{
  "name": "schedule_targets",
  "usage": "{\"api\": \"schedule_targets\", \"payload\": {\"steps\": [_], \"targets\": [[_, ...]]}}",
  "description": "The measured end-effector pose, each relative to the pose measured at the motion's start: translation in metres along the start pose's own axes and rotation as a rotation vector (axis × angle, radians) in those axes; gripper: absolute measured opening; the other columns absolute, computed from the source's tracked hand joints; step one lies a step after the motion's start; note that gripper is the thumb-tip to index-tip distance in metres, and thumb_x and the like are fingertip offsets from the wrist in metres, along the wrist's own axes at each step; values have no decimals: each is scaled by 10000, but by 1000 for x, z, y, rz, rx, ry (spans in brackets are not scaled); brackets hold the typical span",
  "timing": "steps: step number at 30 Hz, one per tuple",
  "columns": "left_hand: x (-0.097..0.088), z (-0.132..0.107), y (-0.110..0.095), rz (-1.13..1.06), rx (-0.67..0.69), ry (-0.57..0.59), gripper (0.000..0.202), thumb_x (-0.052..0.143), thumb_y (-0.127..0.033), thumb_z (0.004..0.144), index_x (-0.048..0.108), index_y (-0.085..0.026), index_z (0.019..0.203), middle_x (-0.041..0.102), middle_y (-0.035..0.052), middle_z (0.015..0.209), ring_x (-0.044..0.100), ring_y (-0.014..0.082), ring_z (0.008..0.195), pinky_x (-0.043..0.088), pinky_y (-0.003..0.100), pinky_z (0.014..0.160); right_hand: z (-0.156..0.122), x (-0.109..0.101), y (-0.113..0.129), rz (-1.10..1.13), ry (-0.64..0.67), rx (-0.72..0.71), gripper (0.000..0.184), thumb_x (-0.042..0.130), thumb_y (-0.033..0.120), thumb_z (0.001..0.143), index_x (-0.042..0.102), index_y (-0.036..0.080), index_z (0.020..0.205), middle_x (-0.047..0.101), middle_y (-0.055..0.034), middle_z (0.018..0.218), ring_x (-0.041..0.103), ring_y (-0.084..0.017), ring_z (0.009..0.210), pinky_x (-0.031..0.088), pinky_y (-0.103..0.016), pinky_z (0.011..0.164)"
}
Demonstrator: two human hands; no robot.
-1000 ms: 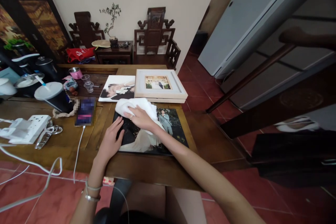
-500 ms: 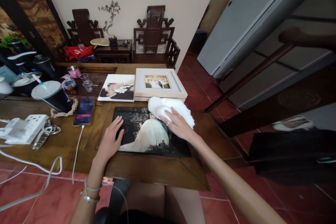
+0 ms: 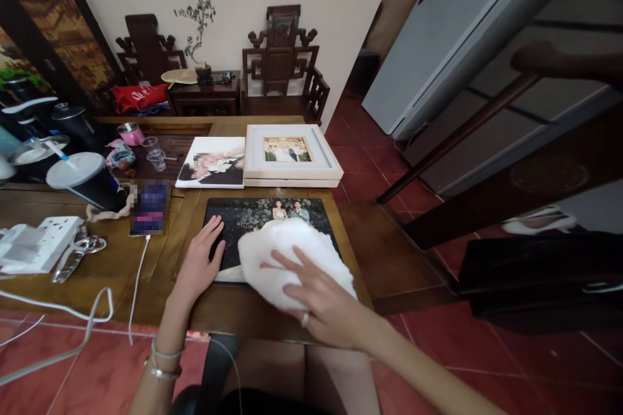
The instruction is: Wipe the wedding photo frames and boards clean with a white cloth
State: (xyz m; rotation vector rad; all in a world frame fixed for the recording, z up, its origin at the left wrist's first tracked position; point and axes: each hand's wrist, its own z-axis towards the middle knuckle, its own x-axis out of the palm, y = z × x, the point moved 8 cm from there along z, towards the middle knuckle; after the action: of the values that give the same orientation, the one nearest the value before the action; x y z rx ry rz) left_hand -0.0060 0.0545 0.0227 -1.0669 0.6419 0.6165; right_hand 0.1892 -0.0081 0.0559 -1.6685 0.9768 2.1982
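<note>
The dark photo print [image 3: 265, 224] lies flat on the wooden table [image 3: 121, 259] at the centre of the frame, its long side running left to right along the table's near edge. Behind it, toward the upper middle, sit a pale picture frame [image 3: 291, 155] and, just left of that, a smaller print [image 3: 213, 162]; both are apart from the dark print.

A white cloth [image 3: 292, 259] covers the print's lower right part, reaching down to its near edge. The right hand [image 3: 321, 301] lies on the cloth's near side with fingers spread flat, pressing rather than clenching it. The left hand [image 3: 199, 262] rests open, palm down, on the print's left edge, gripping nothing. So the uncovered stretch of the print lies up and to the left of the cloth, between the two hands, and the right hand is the one nearer to it with the cloth.

A phone [image 3: 150, 207] on a cable lies left of the print.
</note>
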Motion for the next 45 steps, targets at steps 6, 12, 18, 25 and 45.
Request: {"api": "schedule_targets", "payload": {"steps": [6, 12, 18, 25, 45], "targets": [[0, 1, 3, -19, -5, -1, 411, 449, -292, 934, 511, -202, 1330, 469, 104, 1440, 375, 229, 1373, 309, 471, 1136, 57, -25, -73, -31, -80, 173, 242, 396, 242, 949, 618, 151, 981, 601, -172, 1264, 337, -267, 1376, 225, -519, 1139], [-2, 3, 2, -19, -36, 10, 419, 441, -313, 934, 524, -161, 1315, 468, 131, 1436, 382, 235, 1369, 301, 468, 1138, 83, -18, -87, -93, -80, 244, 268, 454, 235, 923, 612, 122, 1106, 519, -195, 1361, 255, -341, 1402, 198, -627, 1095], [-2, 2, 1, -6, -38, 15, 431, 428, -312, 939, 516, -140, 1324, 461, 139, 1440, 377, 231, 1373, 295, 452, 1145, 38, 13, -23, -94, -62, 116, 289, 580, 110, 737, 687, 211, 986, 387, -89, 1489, 171, -367, 1419, 103, -656, 1110], [0, 2, 4, -9, -16, 3, 416, 429, -296, 940, 517, -161, 1324, 461, 125, 1442, 376, 229, 1373, 302, 460, 1141, 9, 8, 29, 37, -27, -14, 212, 560, 183, 797, 664, 203, 980, 521, -94, 1369, 319, -282, 1368, 201, -519, 1149], [0, 1, 4, -27, -29, 24, 454, 414, -301, 941, 468, -141, 1362, 442, 141, 1453, 361, 224, 1382, 289, 459, 1144, 61, 31, -4, -57, -11, 56, 330, 568, 138, 740, 665, 204, 1049, 367, -107, 1499, 152, -365, 1422, 62, -655, 1104]]}}
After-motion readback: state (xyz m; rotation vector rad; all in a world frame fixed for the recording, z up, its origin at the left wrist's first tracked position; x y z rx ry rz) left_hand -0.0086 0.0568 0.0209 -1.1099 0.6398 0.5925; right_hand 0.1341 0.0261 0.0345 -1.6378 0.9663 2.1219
